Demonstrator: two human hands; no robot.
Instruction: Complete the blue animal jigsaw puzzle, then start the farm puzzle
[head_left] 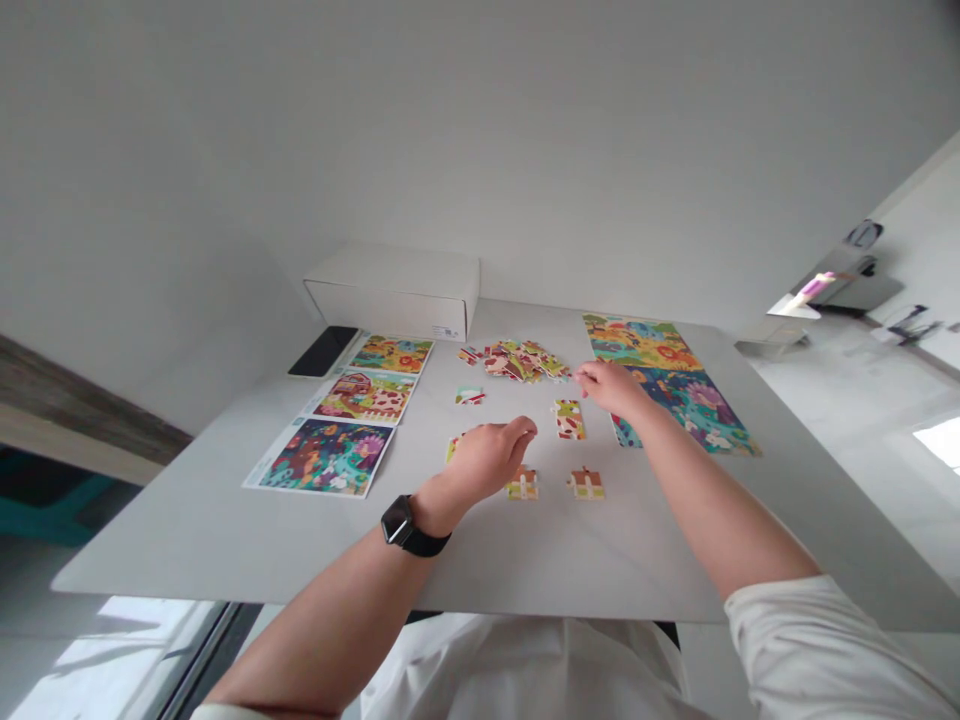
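My left hand (491,457), with a black watch on the wrist, hovers low over the table with its fingers curled together. A puzzle piece (453,446) peeks out from under it, and I cannot see whether the fingers hold anything. My right hand (609,385) reaches to the right edge of a pile of loose puzzle pieces (516,361), fingers pinched at a piece there. Single pieces lie between the hands (569,419) and nearer me (523,486), (586,483). Another piece (470,396) sits left of centre.
The white table (225,540) carries a sheet of three picture cards (337,420) on the left and two assembled puzzles (671,385) on the right. A white box (394,290) and a black phone (324,350) lie at the back left. A second desk with clutter (832,300) stands far right.
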